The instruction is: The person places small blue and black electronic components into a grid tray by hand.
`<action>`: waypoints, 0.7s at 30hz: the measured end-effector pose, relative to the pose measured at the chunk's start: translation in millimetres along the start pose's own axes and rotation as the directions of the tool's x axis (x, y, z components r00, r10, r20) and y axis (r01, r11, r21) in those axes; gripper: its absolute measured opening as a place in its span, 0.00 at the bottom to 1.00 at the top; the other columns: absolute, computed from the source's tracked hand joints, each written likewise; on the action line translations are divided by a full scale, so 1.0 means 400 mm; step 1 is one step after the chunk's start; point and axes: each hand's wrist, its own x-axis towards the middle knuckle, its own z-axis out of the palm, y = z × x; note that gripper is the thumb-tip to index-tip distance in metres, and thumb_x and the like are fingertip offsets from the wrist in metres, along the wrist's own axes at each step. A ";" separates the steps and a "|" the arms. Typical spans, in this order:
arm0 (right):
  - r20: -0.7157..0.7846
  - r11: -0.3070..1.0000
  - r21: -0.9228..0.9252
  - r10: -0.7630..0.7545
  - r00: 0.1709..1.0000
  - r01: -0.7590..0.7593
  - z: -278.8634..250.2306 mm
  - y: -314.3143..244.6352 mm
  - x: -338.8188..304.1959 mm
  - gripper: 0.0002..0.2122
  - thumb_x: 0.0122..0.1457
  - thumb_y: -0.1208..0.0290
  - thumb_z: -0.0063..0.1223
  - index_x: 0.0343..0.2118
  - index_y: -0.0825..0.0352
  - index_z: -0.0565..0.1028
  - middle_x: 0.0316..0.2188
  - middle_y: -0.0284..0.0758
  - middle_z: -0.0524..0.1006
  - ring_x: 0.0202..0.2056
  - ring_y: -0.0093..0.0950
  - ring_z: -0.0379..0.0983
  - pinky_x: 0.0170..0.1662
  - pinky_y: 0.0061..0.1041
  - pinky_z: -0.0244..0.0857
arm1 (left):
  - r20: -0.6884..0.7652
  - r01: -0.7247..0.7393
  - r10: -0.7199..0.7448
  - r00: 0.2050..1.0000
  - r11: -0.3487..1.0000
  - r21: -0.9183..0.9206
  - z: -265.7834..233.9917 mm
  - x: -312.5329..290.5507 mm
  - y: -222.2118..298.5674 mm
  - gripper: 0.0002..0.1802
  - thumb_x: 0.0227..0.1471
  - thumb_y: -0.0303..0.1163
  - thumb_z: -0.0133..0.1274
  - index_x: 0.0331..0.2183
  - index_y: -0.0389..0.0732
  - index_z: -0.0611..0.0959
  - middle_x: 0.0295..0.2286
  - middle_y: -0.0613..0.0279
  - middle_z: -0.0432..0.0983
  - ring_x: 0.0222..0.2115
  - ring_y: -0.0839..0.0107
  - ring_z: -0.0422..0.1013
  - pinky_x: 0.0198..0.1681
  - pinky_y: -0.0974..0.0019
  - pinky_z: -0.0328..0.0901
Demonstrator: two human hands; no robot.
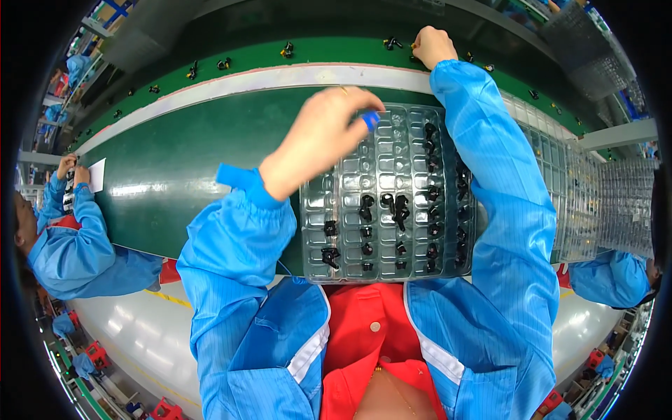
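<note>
Head view, left to right: co-worker's blue sleeve [70,245] at far left beside white paper slip [96,175] on dark green bench [182,161]. Left hand [318,136] raised over clear blister tray [388,196], fingertips pinched shut on small blue piece [369,120] above tray's far edge. Small black parts [395,210] scattered through tray pockets, mostly right columns. Right hand [432,45] stretched out to green conveyor belt [329,50], fingers curled closed near black parts there; grip contents unclear. Stacked empty trays [595,203] further right.

My compartmented tray [350,203] lies at the bench's [175,168] near edge, small parts [399,210] in its right-hand pockets; stacked trays [595,203] sit to its right, the conveyor belt [315,50] behind.
</note>
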 end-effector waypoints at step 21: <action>0.283 0.223 0.947 -0.230 0.931 -0.232 -0.445 -0.103 -0.460 0.07 0.49 0.80 0.51 0.33 0.74 0.70 0.29 0.38 0.75 0.30 0.24 0.72 0.34 0.19 0.66 | 0.054 0.240 -0.237 0.970 0.901 -0.360 0.029 -0.095 0.131 0.08 0.42 0.27 0.53 0.29 0.36 0.76 0.22 0.60 0.75 0.21 0.77 0.70 0.22 0.74 0.63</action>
